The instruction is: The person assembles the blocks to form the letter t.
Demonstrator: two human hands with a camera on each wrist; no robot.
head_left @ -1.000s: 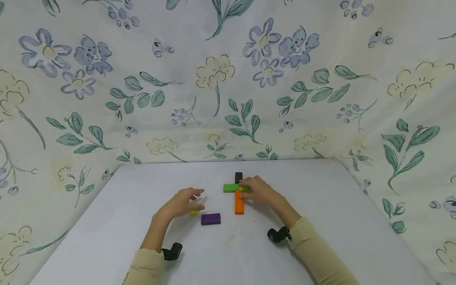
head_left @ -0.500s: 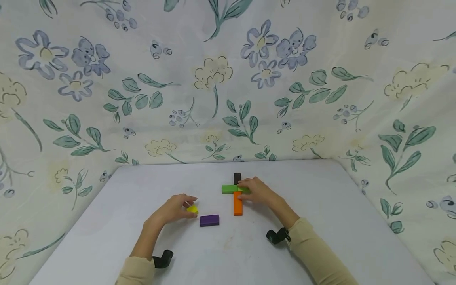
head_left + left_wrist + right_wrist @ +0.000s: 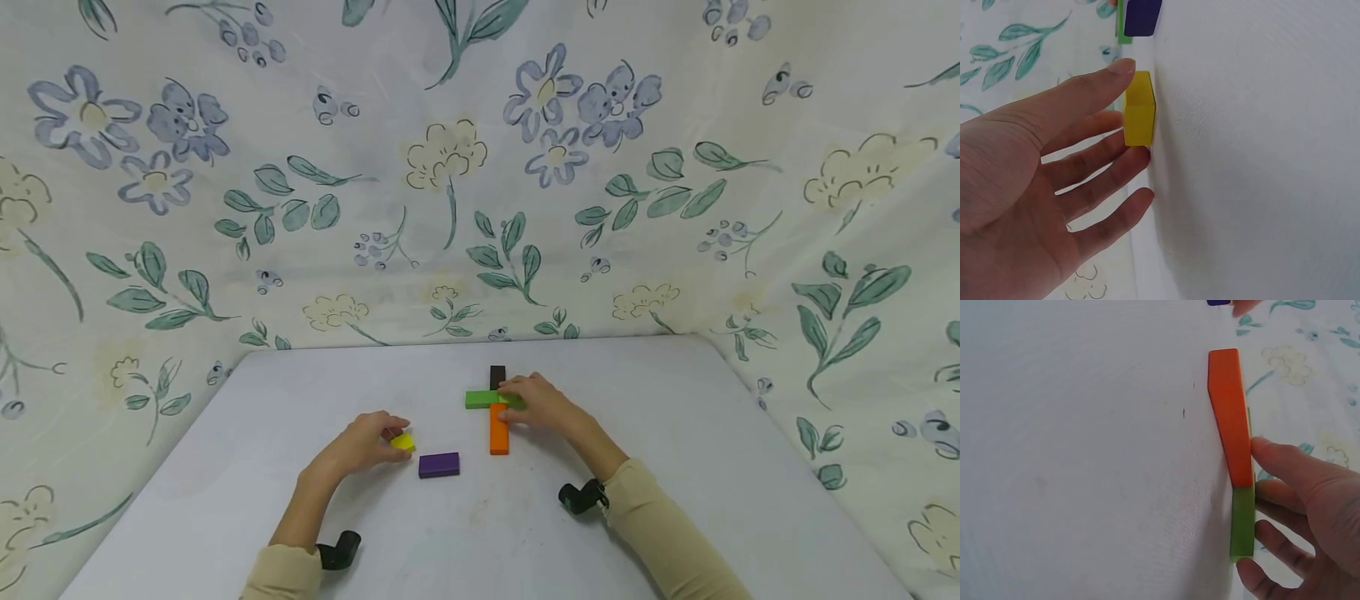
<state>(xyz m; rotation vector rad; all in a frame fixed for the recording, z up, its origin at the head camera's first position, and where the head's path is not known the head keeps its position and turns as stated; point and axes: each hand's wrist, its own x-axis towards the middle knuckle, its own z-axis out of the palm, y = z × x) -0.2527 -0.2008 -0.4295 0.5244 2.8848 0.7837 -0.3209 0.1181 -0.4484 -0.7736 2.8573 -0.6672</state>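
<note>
My left hand (image 3: 367,442) is at a yellow block (image 3: 403,442), thumb on one side and fingers on the other. In the left wrist view the thumb tip touches the upper end of the yellow block (image 3: 1140,109); the index fingertip is hidden behind it. My right hand (image 3: 543,402) has its fingers round the right end of a green block row (image 3: 482,400), with the thumb against an orange block (image 3: 498,431). A black block (image 3: 498,377) stands behind the green. In the right wrist view the orange block (image 3: 1230,419) meets the green (image 3: 1243,522).
A purple block (image 3: 438,465) lies between the yellow block and the orange one. All rest on a white table (image 3: 637,533) with a flowered cloth (image 3: 450,208) behind. A black wrist camera (image 3: 341,550) sits at the left sleeve, another (image 3: 581,497) at the right.
My left hand has drawn back to the left and its thumb and fingers have closed in round the yellow block. The right hand and the cross-shaped blocks stay put; the view shifts slightly.
</note>
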